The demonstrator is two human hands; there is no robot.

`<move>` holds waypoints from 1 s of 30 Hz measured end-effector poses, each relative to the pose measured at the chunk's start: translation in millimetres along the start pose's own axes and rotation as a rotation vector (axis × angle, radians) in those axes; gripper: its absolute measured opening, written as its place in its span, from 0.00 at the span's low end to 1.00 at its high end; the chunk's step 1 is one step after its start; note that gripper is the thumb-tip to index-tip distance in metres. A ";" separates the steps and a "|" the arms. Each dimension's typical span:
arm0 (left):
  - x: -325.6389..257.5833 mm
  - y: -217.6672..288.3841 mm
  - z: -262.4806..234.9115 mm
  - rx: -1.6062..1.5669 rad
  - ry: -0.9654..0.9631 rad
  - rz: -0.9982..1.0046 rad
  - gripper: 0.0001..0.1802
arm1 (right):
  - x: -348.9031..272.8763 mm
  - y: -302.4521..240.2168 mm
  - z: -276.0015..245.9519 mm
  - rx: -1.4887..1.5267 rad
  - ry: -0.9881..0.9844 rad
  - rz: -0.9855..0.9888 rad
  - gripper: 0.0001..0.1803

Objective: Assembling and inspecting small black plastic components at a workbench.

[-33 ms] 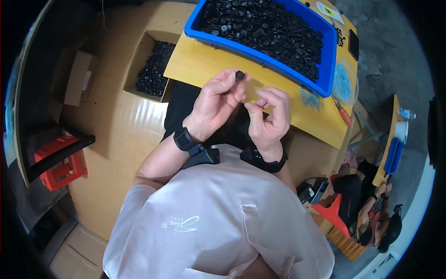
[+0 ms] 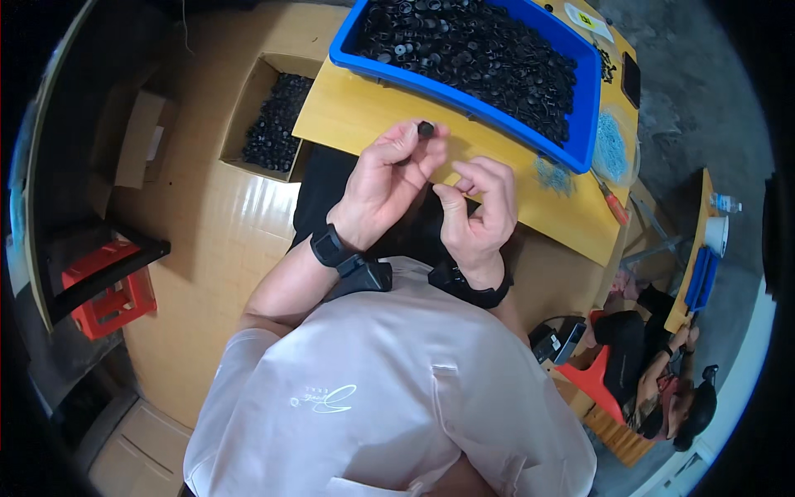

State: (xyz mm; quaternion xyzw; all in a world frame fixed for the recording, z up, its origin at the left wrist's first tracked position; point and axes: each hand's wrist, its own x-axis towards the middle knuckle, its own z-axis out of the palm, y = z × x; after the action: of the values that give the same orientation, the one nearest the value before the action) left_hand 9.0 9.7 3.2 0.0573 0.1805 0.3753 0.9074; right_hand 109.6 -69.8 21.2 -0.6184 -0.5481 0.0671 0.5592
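Between thumb and fingertips, my left hand (image 2: 383, 184) grips a small round black plastic cap (image 2: 426, 129) just off the table's near edge. Close by on the right, my right hand (image 2: 480, 207) is closed in a pinch, thumb against curled fingers. Whatever sits in that pinch, if anything, is too small to make out. Beyond both hands, a blue plastic bin (image 2: 464, 103) full of loose small black plastic parts (image 2: 472, 62) stands on the yellow table (image 2: 381, 108).
Right of the bin lie a clear bag of thin light-blue pieces (image 2: 611, 145), a red-handled screwdriver (image 2: 613, 205) and a phone (image 2: 630, 80). A cardboard box (image 2: 234, 141) of black parts sits lower left. There is a red stool (image 2: 112, 290) farther left. Another person (image 2: 654, 373) sits at right.
My left fingers have shifted slightly around the cap, and my right thumb has moved a touch to the left. Everything else looks the same.
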 end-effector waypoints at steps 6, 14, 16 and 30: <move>2.8 -4.3 12.5 -0.034 -0.057 0.012 0.10 | 4.7 6.6 18.5 -0.055 -0.061 -0.046 0.14; 6.6 -10.4 -0.1 0.085 -0.196 0.091 0.10 | 3.7 7.5 19.3 0.155 -0.141 0.151 0.14; 7.6 -6.9 -1.6 0.117 -0.213 0.112 0.10 | 3.4 9.2 11.5 0.200 -0.108 0.186 0.13; -6.1 -3.0 -4.3 0.406 -0.166 0.201 0.09 | 9.0 18.1 -12.9 0.932 -0.011 0.484 0.12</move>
State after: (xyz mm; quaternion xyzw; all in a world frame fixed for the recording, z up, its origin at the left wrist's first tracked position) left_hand 5.4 3.1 0.2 0.2870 0.1705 0.4137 0.8470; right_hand 133.0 -66.9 16.8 -0.4123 -0.3044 0.4343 0.7407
